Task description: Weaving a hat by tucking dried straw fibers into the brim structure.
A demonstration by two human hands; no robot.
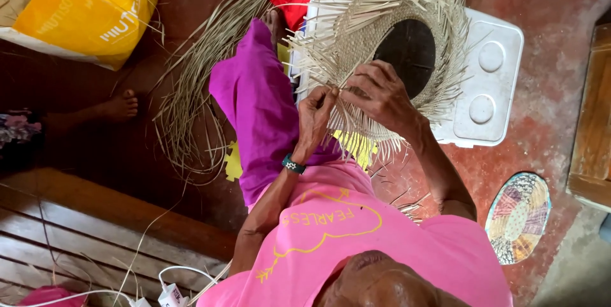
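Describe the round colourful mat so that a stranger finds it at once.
Start at the white cooler under the half-woven straw hat. Below it on the red floor, beside the person's pink sleeve, lies the round mat. It alone is flat and patchwork-coloured; the straw nearby is plain beige.

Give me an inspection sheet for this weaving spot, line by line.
Surface: red floor, worn and patchy.
Job's things: half-woven straw hat with loose strand ends, resting on a white box lid.
Clutter: straw bundle on the floor, yellow bag, round patchwork mat.
Hands: left hand pinches strands; right hand grips the brim.
Cables: white cable and plug on the wooden bench.
Surroundings: another person's bare foot.
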